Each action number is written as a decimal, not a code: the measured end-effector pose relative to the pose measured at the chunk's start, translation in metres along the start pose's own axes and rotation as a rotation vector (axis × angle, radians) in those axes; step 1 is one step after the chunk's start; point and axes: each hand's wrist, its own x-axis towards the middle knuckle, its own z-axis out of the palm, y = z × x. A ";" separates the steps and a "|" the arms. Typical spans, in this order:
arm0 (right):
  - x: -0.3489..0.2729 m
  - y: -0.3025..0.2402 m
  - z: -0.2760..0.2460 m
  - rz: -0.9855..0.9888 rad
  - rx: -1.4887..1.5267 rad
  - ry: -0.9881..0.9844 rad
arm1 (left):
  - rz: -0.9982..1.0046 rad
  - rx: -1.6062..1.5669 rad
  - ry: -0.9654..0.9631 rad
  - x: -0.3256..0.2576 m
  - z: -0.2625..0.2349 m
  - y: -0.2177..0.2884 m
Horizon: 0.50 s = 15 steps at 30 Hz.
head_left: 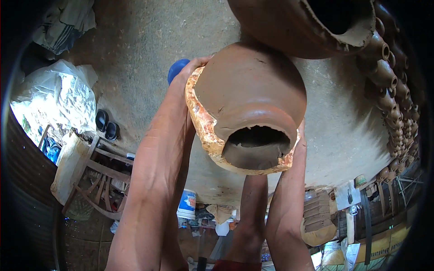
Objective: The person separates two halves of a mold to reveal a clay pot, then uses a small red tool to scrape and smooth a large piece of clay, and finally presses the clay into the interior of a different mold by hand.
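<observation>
A brown, damp-looking clay pot (253, 86) with a ragged, open mouth lies in a thick mold half (203, 119), whose pale rim is mottled with orange. The mold wraps the pot's left side and its near edge. On the far left rim, my left hand (197, 64) grips the mold; its fingers are partly hidden behind it. My right hand (301, 137) holds the right side by the mouth, most of its fingers out of sight. Just beyond, a larger clay pot (280, 27) with a rough, torn-edged mouth overlaps the held pot in view.
A blue round object (177, 71) shows beside my left wrist. Many-necked rows of small clay pots (386, 74) line the right. At left are plastic sheeting (58, 88), dark sandals (106, 124) and a wooden chair (106, 169). A white-and-blue bucket (186, 204) stands near my legs.
</observation>
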 end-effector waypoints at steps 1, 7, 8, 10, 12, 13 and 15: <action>-0.001 0.002 0.000 -0.001 -0.001 -0.007 | 0.001 -0.004 0.004 0.002 -0.003 0.001; -0.005 0.005 -0.007 -0.006 -0.012 -0.009 | -0.010 0.015 0.038 0.006 0.004 0.003; -0.006 0.005 -0.007 -0.008 -0.010 -0.010 | 0.015 0.023 0.007 0.009 0.004 0.002; -0.005 0.006 -0.007 -0.009 -0.006 -0.016 | 0.040 0.033 -0.025 0.012 0.000 0.001; -0.004 0.008 -0.009 -0.010 0.000 -0.018 | 0.052 0.061 0.000 0.010 0.001 0.000; -0.004 0.008 -0.010 -0.011 0.002 -0.021 | 0.056 0.071 0.006 0.009 0.002 0.001; -0.003 0.008 -0.013 -0.013 0.011 -0.021 | 0.103 0.165 0.009 0.007 0.003 0.001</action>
